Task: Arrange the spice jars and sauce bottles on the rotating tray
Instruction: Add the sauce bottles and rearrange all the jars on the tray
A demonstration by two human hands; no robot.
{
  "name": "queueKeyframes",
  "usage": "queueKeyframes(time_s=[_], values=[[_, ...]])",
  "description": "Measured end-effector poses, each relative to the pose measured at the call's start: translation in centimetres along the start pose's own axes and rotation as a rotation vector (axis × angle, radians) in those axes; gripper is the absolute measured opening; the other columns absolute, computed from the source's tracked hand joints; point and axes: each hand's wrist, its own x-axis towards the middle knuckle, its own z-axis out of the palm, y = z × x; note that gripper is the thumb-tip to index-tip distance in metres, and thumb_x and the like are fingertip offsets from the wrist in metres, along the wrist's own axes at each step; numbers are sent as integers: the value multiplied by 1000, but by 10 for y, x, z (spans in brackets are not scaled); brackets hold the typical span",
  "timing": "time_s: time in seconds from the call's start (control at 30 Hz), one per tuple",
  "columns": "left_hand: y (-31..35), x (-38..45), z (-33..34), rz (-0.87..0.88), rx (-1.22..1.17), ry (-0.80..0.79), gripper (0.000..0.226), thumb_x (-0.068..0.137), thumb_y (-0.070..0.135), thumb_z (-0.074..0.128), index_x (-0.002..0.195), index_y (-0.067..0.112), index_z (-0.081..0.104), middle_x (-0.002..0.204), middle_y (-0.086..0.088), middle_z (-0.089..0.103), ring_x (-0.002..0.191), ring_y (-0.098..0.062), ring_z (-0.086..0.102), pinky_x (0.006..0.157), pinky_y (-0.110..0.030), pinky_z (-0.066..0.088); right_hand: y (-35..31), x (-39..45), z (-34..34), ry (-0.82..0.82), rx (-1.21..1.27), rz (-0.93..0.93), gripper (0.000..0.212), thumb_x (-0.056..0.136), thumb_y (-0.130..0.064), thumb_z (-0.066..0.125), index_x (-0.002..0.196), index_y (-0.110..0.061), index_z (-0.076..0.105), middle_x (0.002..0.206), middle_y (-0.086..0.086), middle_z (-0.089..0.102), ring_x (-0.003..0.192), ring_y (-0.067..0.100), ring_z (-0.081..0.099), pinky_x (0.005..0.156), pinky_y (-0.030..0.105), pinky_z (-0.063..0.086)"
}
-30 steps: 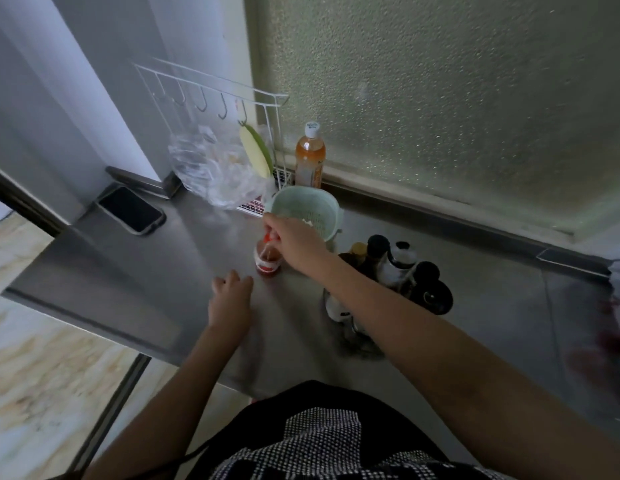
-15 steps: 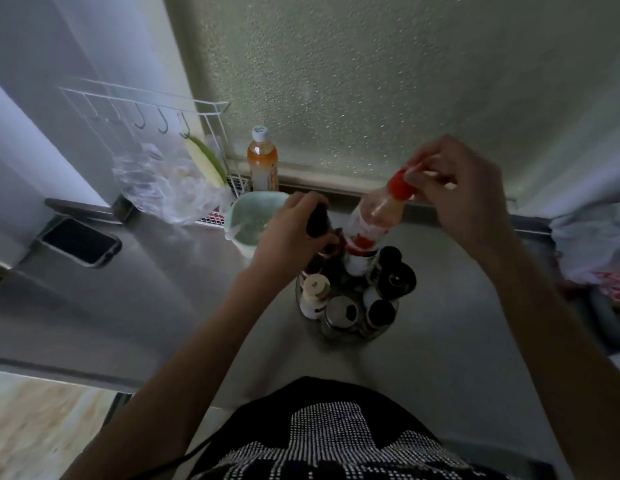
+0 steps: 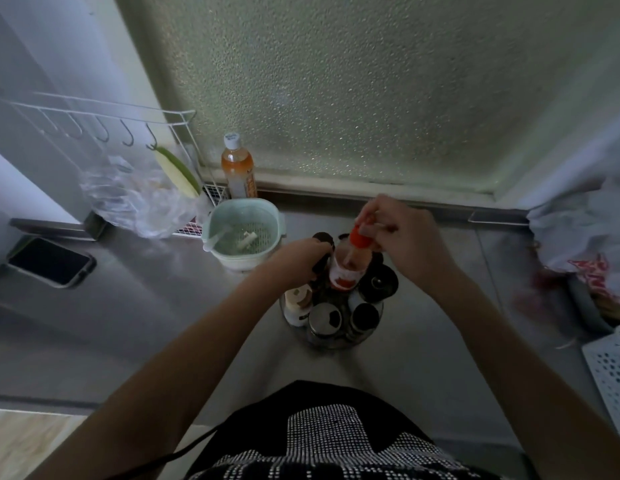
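A: Where is free room found around the rotating tray (image 3: 331, 342)?

B: Bare steel counter (image 3: 156, 306) is seen left of the tray and in front of it, up to the counter's near edge. The right side is also left open, as far as the plastic bags (image 3: 585, 233) and the white perforated basket (image 3: 609, 372).

A: And what is blocked?

B: Behind and left of the tray, the path is closed by the pale green strainer basket (image 3: 244, 237); beyond that the orange drink bottle (image 3: 237, 171) and the wire rack (image 3: 135, 133) are set. Far to the tray's left a phone (image 3: 50, 261) is laid flat. Over the tray, the space is taken up by both forearms and the red-capped bottle (image 3: 350, 263).
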Motion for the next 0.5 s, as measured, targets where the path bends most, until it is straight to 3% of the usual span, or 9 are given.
queueKeyframes(time_s=[0.2, 0.27, 0.4, 0.5], values=[[-12, 6, 23, 38, 73, 77, 41, 79, 3, 58, 117, 18, 54, 118, -6, 58, 108, -26, 56, 83, -44, 53, 30, -14, 40, -271, -273, 24, 10, 85, -16, 62, 95, -17, 60, 82, 1, 66, 76, 20, 61, 63, 24, 41], [-15, 4, 27, 40, 40, 112, 44, 81, 1, 54, 121, 20, 53, 123, -5, 58, 112, -25, 55, 87, -41, 52, 40, -20, 48, -285, -293, 33, 12, 87, -19, 59, 100, -20, 60, 85, 0, 68, 75, 18, 62, 64, 23, 40], [-19, -13, 33, 6, -75, 306, 47, 83, -3, 50, 126, 17, 52, 132, -7, 55, 118, -25, 52, 93, -35, 47, 41, -21, 39, -235, -206, 20, 30, 88, -17, 60, 118, -22, 58, 106, -1, 69, 90, 14, 63, 80, 25, 47], [-25, -33, 45, -110, -165, 476, 38, 82, -4, 50, 116, 12, 58, 121, -9, 59, 109, -26, 55, 86, -34, 48, 48, -33, 25, 27, -50, 76, 24, 90, -14, 58, 113, -17, 60, 100, -8, 66, 83, 4, 61, 77, 8, 45]])
